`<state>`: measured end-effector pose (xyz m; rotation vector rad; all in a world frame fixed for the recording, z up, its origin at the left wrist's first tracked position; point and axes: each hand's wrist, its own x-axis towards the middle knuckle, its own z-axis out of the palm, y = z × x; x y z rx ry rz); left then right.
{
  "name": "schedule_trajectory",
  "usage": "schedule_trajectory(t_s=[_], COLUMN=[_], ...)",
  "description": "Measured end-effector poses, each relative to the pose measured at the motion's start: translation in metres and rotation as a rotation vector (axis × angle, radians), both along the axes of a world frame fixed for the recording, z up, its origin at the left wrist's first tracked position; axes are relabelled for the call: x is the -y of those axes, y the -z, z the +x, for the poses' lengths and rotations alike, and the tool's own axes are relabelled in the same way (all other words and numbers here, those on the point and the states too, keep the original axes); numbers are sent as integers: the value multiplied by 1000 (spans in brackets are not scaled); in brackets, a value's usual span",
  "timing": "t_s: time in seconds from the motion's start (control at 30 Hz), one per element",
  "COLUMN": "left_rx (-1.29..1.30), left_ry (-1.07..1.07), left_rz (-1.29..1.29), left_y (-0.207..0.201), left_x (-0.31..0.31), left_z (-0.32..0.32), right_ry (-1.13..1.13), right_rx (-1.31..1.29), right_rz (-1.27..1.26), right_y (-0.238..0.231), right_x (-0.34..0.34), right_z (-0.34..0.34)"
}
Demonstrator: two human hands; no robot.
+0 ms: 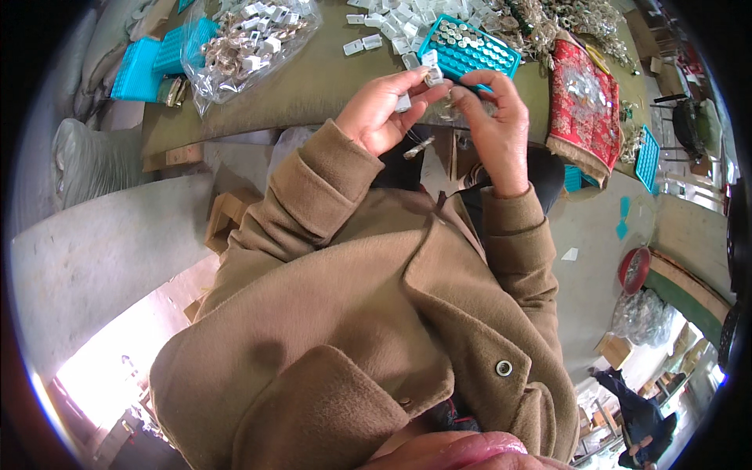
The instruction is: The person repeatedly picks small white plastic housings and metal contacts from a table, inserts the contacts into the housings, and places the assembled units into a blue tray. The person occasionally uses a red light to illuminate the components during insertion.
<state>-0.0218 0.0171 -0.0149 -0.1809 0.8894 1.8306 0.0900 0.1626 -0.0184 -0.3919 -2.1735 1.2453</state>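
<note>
My left hand [378, 110] is closed, pinching a small white plastic housing [432, 69] between thumb and forefinger. A second white piece [403, 103] rests against its curled fingers. From below that hand dangles a thin wire with a small metallic-looking part [419, 147] at its end. My right hand [500, 117] is beside it, thumb and fingertips drawn together near the housing; what they hold, if anything, is too small to make out. Just beyond both hands lies a teal tray [507, 61] with rows of round, silvery small parts in its holes.
Loose white housings [373, 41] and a heap of wired parts [533, 23] cover the table's far side. A transparent bag [205, 82] of parts and teal trays [135, 70] stand left. On the right are a red patterned cloth [576, 133] and yellow-handled tool [597, 59].
</note>
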Motion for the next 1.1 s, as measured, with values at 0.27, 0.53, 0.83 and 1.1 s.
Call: schedule_trajectory(t_s=[0.27, 0.53, 0.83, 1.1], left_rx=[-360, -374, -331, -259], left_ry=[60, 77, 98, 71], left_rz=[-146, -179, -205, -94], left_y=[6, 6, 7, 12], left_x=[7, 8, 4, 6], left_z=[-10, -11, -20, -29], right_ry=[114, 134, 71, 20], right_rx=[100, 117, 140, 185], right_rz=[259, 526, 386, 402], right_y=[0, 19, 6, 12], right_x=[-33, -32, -32, -22], right_z=[-43, -74, -72, -72])
